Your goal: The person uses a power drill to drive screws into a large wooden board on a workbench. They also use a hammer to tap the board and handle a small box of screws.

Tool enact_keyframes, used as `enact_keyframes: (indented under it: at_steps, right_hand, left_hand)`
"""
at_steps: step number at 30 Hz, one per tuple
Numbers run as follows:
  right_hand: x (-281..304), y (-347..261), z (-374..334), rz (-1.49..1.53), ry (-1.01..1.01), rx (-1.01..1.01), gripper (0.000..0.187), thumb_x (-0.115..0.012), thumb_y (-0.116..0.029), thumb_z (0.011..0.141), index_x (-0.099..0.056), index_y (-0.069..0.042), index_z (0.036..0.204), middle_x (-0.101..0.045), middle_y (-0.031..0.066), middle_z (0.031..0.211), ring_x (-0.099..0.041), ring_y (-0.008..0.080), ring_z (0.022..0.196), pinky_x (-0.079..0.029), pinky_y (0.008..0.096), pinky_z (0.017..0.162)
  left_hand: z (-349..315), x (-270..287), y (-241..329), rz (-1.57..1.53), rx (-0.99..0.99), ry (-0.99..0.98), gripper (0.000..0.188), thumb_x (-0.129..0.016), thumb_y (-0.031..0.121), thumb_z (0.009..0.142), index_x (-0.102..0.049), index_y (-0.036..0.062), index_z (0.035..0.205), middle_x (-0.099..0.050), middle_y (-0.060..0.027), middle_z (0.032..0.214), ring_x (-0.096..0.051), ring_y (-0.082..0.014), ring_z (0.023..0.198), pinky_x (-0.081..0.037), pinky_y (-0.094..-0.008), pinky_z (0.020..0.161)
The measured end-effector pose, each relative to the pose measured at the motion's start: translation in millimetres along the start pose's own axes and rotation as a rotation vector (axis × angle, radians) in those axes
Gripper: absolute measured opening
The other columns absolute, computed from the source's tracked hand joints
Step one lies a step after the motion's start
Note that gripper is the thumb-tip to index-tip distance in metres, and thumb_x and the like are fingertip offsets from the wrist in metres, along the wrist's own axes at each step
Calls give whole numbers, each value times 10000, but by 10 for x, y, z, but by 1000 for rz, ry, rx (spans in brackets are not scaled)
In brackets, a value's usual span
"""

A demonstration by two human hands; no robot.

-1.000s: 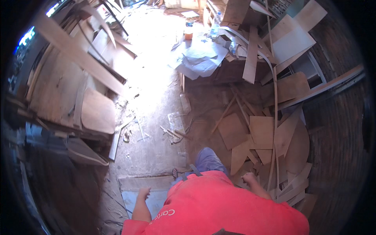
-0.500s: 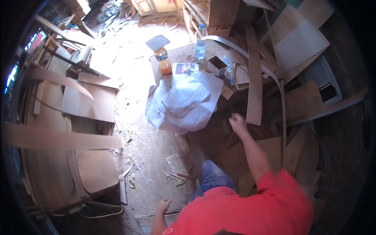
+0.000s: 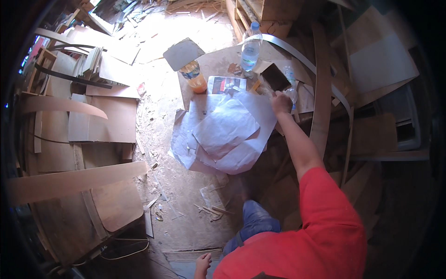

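My right hand [image 3: 280,103] reaches over the far right side of the table, its fingers closed at the near edge of a small open box [image 3: 265,81] with a dark inside. The fingertips are partly hidden against the box. Just right of it lies a clear crumpled plastic bottle [image 3: 289,74]. Large white paper sheets [image 3: 225,123] are heaped left of this hand. Low at the bottom edge, my left hand [image 3: 203,262] hangs beside my body with fingers curled and nothing seen in them.
Behind the papers stand a clear water bottle [image 3: 251,49] and a bottle of orange drink [image 3: 196,81] with a flat board piece [image 3: 183,54] on top. Curved wood strips [image 3: 320,93] rise at right. Stacked panels [image 3: 114,111] fill the left, one strip [image 3: 83,181] jutting out. Wood scraps [image 3: 211,211] litter the floor.
My right hand has moved forward from beside the table to the small box, which now appears tipped more toward me. My left hand has dropped lower in view.
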State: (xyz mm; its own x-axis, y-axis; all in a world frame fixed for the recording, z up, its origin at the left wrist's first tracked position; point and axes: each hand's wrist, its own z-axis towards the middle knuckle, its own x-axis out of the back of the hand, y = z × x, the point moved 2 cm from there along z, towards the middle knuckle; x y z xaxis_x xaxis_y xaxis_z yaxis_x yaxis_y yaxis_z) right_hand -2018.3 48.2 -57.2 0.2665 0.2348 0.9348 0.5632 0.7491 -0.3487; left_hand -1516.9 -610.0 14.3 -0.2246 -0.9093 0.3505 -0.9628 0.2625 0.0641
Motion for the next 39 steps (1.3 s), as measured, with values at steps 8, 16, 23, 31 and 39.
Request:
enact_keyframes:
  at_steps: [8, 16, 23, 31, 39]
  right_hand:
    - [1409, -1086, -2124, 176, -40, 590, 195, -724, -284, 929, -708, -114, 834, -645, 136, 714, -668, 366, 660, -521, 484, 613]
    - [2240, -2276, -5194, 572, -499, 996, 159, -762, -226, 878, -784, -161, 1022, -616, 80, 674, -651, 284, 619, -517, 412, 569]
    - [2905, -2415, -7124, 553, -785, 1683, 350, -751, -229, 874, -740, -147, 1214, -640, 32, 706, -671, 251, 643, -540, 397, 590]
    - [3371, -2869, -8883, 835, -1029, 1935, 174, -662, 4, 872, -748, -36, 1018, -726, 148, 928, -734, 317, 828, -591, 410, 703]
    - [2510, -3136, -10797, -265, -761, 2914, 151, -646, -108, 875, -714, -29, 985, -648, 176, 1035, -718, 314, 923, -615, 402, 756]
  left_hand:
    - [-224, -388, 1225, -196, -562, -64, 624, -779, 272, 944, -564, -81, 1412, -684, -159, 1259, -635, -221, 1195, -497, -339, 1026]
    - [-1133, -7, 1325, -1147, -1234, 45, 1385, -920, 397, 764, 121, 199, 1656, -314, -191, 1595, -361, -331, 1462, -369, -448, 1165]
    - [-1476, 553, -832, -1609, -1274, 265, 1010, -771, 154, 903, -84, 163, 1644, -358, -106, 1561, -384, -249, 1433, -337, -437, 1200]
    - [-1666, 628, -2968, -1783, -1236, 706, 1110, -841, 221, 860, -53, 149, 1640, -377, -118, 1533, -397, -270, 1423, -366, -441, 1177]
    - [-1076, 663, -3776, -2126, -901, 864, 1070, -856, 217, 850, -110, 153, 1615, -422, -123, 1456, -466, -263, 1326, -444, -456, 1077]
